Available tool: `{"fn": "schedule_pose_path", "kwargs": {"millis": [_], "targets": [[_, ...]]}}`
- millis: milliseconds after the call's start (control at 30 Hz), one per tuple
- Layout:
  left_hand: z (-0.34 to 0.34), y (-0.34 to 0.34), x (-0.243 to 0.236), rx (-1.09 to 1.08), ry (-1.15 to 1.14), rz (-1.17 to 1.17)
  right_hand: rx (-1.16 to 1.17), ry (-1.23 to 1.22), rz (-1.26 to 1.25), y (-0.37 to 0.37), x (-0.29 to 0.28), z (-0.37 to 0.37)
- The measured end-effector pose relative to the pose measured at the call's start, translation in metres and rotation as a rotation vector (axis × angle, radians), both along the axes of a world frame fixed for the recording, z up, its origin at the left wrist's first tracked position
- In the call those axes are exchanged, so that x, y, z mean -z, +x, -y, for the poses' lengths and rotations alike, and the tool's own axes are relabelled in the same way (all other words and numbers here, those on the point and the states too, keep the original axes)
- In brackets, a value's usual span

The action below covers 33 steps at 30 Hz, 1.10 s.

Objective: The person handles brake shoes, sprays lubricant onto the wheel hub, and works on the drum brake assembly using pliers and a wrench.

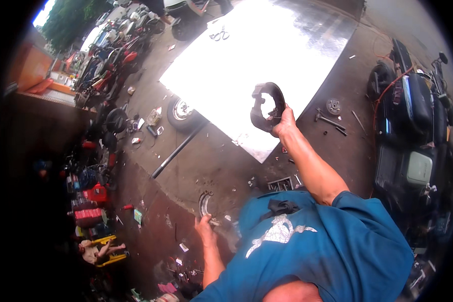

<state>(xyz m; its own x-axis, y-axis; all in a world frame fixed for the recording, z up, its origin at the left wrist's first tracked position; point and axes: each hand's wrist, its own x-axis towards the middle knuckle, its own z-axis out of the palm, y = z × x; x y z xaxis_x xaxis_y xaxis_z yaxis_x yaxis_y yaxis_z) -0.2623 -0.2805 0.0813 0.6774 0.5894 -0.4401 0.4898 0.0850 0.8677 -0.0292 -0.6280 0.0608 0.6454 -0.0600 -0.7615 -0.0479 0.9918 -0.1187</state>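
The right hand (285,123), well apart from the left, grips a dark ring-shaped metal part (279,99) above a shiny silver sheet (221,75), while the left hand (205,230) grasps a curved grey metal crescent (203,205), and a grey rectangular open tray (280,179) holds small pieces (280,185) too blurred to identify.

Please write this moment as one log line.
left hand: holds curved grey part | right hand: holds dark ring-shaped part
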Motion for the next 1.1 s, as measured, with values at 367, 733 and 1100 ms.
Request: {"fn": "schedule_pose_path", "kwargs": {"millis": [367, 733, 1100], "targets": [[-0.044, -0.075, 0.026, -0.228, -0.028, -0.154, -0.134, -0.164, -0.038, 0.001, 0.012, -0.067], [-0.039, -0.064, 0.026, -0.201, 0.069, -0.333, -0.188, -0.250, -0.225, -0.028, 0.053, -0.098], [-0.048, -0.064, 0.041, -0.186, -0.153, -0.192, -0.198, -0.222, -0.351, -0.042, 0.051, -0.106]]}}
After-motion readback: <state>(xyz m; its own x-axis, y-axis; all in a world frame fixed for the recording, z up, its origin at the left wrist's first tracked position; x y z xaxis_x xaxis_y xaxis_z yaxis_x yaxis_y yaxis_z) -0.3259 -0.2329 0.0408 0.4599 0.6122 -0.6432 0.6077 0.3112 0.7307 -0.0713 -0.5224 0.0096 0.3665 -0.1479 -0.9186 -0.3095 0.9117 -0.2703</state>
